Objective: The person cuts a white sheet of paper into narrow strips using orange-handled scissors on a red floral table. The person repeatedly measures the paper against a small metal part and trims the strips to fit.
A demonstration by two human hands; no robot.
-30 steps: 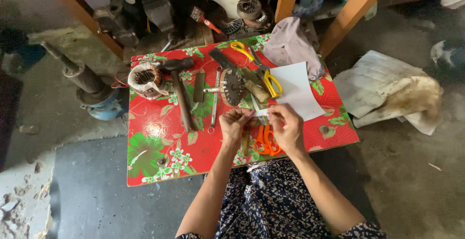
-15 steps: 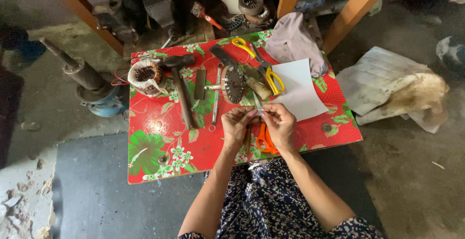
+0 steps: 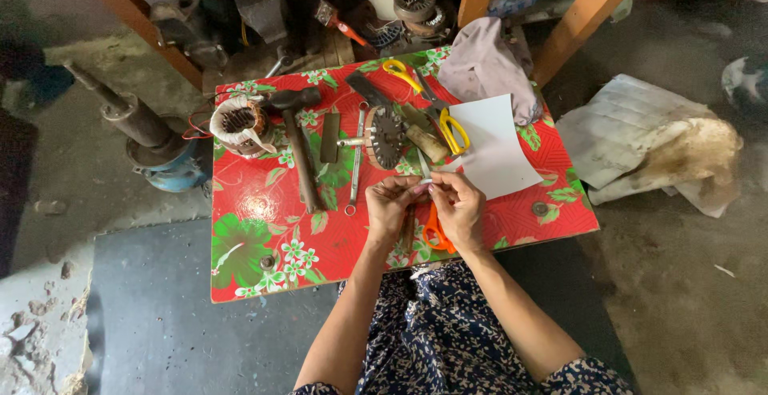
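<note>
Left hand [image 3: 390,205] and right hand [image 3: 458,203] both pinch a small thin white strip [image 3: 426,181] above the red floral counter [image 3: 256,203]; best keep fingertips close, strip taut, clear of the orange-handled scissors [image 3: 436,233].

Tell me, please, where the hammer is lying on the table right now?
In the head view the hammer lies on the left half of the red floral table, its head beside the wound motor coil and its handle running towards the person, alongside a spanner.

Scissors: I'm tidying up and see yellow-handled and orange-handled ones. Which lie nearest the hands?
The orange-handled scissors, partly hidden under the right hand at the table's near edge. The yellow-handled pairs lie farther back by the white paper.
</note>
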